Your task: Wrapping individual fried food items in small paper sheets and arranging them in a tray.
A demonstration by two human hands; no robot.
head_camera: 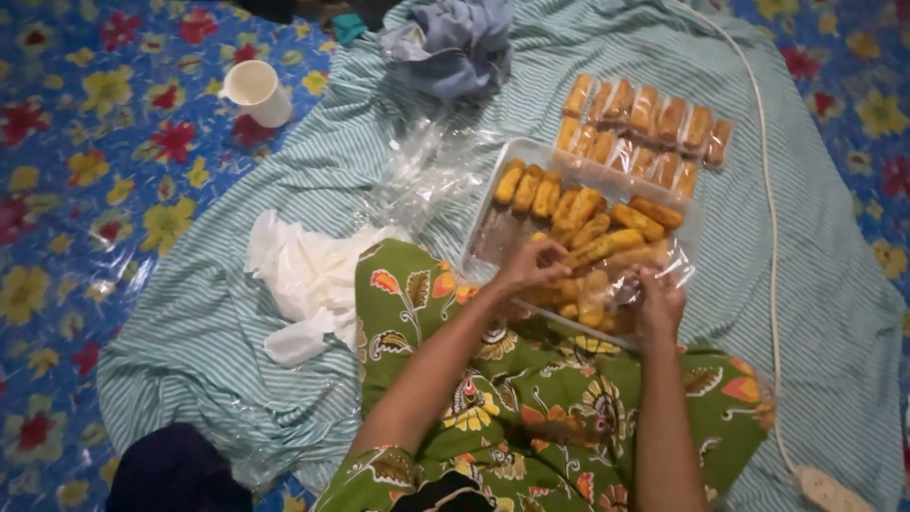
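The left hand (531, 265) reaches over the near edge of a clear plastic tray (493, 237), its fingers bent together around a golden fried roll (592, 251) at the near side of the heap. The right hand (657, 301) sits just right of it, fingers curled and pinched on a clear plastic wrapper (678, 270) at the tray's near right corner; whether a roll is inside that wrapper cannot be told. The two hands are close, with a small gap between them.

The tray rests partly on the person's lap, which is covered by a green floral cloth (531, 408), and partly on a striped teal sheet (284, 190) spread over the floor. More loose fried rolls (531, 188) lie across the tray. Just beyond its far edge, a row of wrapped rolls (645, 123) lies side by side on the sheet.

Left of the tray is a pile of clear plastic wrappers (427, 175), and nearer left a heap of white plastic bags (303, 275). A white cup (256, 92) stands far left on the blue flowered mat (85, 190). A grey crumpled cloth (450, 43) lies at the far edge, and a white cable (768, 237) runs down the right side.
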